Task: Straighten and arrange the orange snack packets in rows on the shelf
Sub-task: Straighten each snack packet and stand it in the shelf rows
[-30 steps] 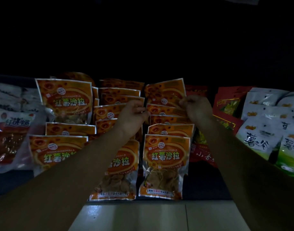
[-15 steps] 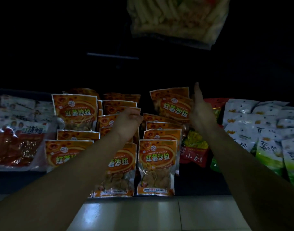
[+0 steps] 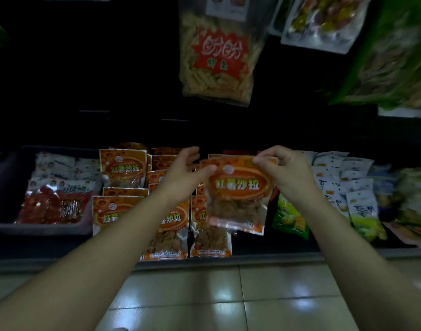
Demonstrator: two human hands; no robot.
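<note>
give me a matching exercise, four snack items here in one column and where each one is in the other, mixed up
1 lifted orange packet
2 red packets
3 yellow stick snack bag
4 white and green packets

a hanging up top
b in the grey tray, left
c held by left hand and right hand
d lying at far right

Pairs: 1-c, 2-b, 3-a, 4-d
</note>
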